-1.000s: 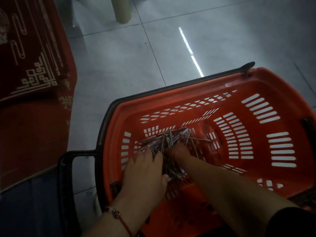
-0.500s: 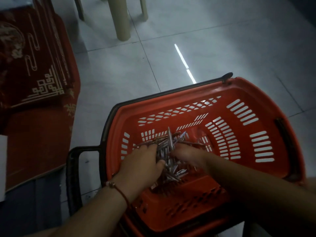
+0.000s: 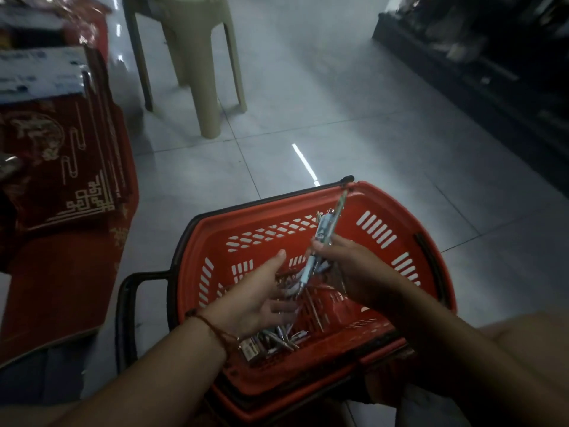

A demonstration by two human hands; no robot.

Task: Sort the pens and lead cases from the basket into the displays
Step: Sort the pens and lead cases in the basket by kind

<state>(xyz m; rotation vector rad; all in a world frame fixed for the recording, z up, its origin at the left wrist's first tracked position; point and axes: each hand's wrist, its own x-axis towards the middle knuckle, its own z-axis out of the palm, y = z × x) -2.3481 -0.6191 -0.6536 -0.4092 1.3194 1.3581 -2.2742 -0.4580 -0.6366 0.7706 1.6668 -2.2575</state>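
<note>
Hands above basket [image 3: 381,198]: right [image 3: 354,266] gripping pens [image 3: 323,241]; left [image 3: 258,291] loose-fingered.

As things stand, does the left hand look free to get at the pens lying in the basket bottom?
Probably yes: the left hand is open, holds nothing, and hovers just above the loose pens in the basket. The right hand grips its bunch off to the side.

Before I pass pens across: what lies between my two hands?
Head view: the lower ends of the pens gripped by the right hand, slanting toward the open left hand, above the basket.
</note>
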